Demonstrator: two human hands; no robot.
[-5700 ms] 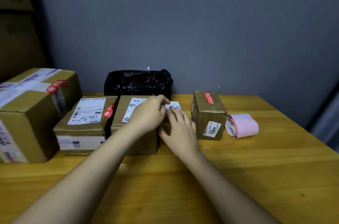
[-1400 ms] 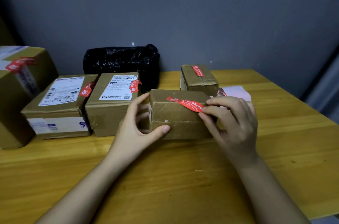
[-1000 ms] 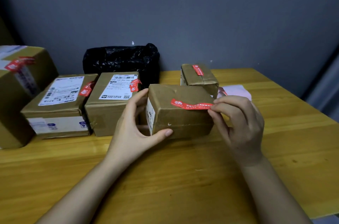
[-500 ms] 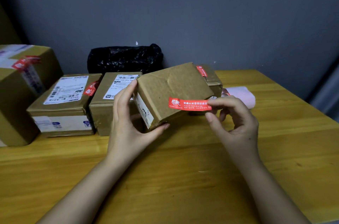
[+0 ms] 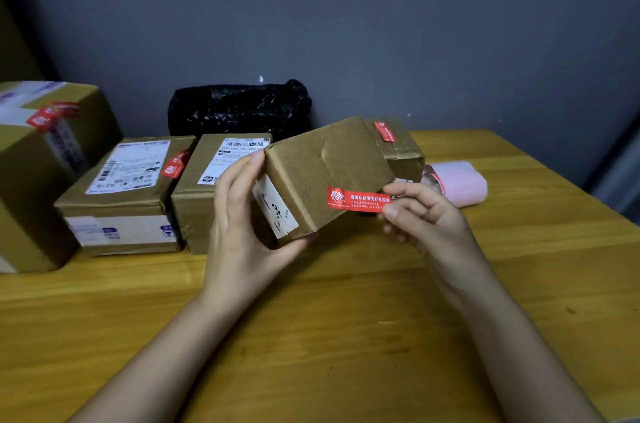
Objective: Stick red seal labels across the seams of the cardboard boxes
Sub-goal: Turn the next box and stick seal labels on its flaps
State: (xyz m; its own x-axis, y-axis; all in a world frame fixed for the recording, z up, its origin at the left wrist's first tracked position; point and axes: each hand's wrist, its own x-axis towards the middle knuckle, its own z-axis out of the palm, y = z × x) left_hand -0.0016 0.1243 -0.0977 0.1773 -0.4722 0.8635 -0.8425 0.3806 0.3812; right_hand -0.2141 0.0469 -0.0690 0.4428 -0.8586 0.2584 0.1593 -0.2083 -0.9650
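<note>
My left hand grips a small brown cardboard box, tilted up off the wooden table with its left end toward me. A red seal label with white print lies along the box's lower right edge. My right hand pinches the label's right end, which sticks out past the box. Behind it stands another small box with a red label on top.
Along the left stand three sealed boxes: a large one, a flat one and a middle one. A black plastic bag lies against the wall. A pink label roll rests at right on the table.
The box was lifted from the table and tipped up by my left hand. My right hand keeps its pinch on the label's right end, which now lies on the box's lower edge.
</note>
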